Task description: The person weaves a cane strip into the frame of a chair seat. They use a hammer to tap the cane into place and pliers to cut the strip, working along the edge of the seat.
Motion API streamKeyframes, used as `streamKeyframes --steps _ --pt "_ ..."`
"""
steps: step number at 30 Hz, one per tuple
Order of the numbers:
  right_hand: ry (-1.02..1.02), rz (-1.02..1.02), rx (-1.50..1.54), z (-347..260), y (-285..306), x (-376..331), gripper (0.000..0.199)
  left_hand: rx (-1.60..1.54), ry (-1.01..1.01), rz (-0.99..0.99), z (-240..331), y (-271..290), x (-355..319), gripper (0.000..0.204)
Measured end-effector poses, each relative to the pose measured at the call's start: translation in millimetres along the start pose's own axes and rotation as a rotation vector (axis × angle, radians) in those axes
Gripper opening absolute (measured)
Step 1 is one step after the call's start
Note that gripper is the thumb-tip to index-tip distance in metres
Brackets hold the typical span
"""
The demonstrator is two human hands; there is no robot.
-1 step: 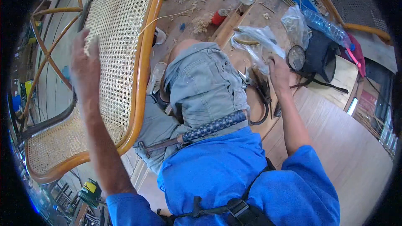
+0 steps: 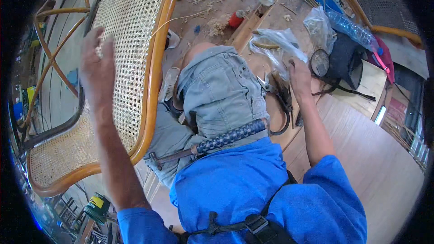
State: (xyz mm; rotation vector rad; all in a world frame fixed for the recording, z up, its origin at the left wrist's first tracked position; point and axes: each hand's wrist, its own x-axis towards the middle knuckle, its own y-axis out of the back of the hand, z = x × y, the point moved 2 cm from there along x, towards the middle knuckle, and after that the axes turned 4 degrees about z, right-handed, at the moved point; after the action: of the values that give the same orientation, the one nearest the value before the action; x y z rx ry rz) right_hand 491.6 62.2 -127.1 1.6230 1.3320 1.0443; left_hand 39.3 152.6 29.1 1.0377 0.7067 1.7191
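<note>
My left hand (image 2: 98,63) is raised over the woven cane panel (image 2: 129,31) of a rattan chair at the left, fingers apart, with nothing seen in it. Whether it touches the weave I cannot tell. The chair's glossy brown frame (image 2: 156,72) runs beside my lap. On the right, my right hand (image 2: 300,81) has its fingers curled beside a clear plastic bag (image 2: 280,45); what they hold, if anything, is hidden. Across my lap lies a hammer-like tool (image 2: 230,136) with a dark braided grip. Dark-handled tools (image 2: 284,97) rest between my thigh and right hand.
A black pouch (image 2: 348,58), a clear water bottle (image 2: 352,29) and another plastic bag (image 2: 320,29) stand at the right. A red can (image 2: 236,18) and fibre shavings (image 2: 218,28) lie on the floor ahead. Another cane chair (image 2: 379,0) is at the far right.
My left hand has shifted slightly to the right and nearer over the cane panel. The right hand has hardly moved.
</note>
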Motion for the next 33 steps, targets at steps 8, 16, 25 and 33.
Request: streamKeyframes --steps 8,16,25,33 --pt "-0.114 -0.009 0.196 6 12 0 0.018 -0.603 -0.046 -0.219 106 -45 -70 0.017" --pt "-0.579 -0.359 1.173 -119 84 -23 0.016 -1.044 0.078 -0.738 167 -97 -134 0.02" --pt "-0.645 -0.337 0.943 -97 52 -44 0.023 -1.321 0.614 -0.886 145 -96 -148 0.013" --pt "-0.028 -0.095 -0.09 -69 13 -99 0.031 -1.45 0.877 -0.77 128 -98 -152 0.011"
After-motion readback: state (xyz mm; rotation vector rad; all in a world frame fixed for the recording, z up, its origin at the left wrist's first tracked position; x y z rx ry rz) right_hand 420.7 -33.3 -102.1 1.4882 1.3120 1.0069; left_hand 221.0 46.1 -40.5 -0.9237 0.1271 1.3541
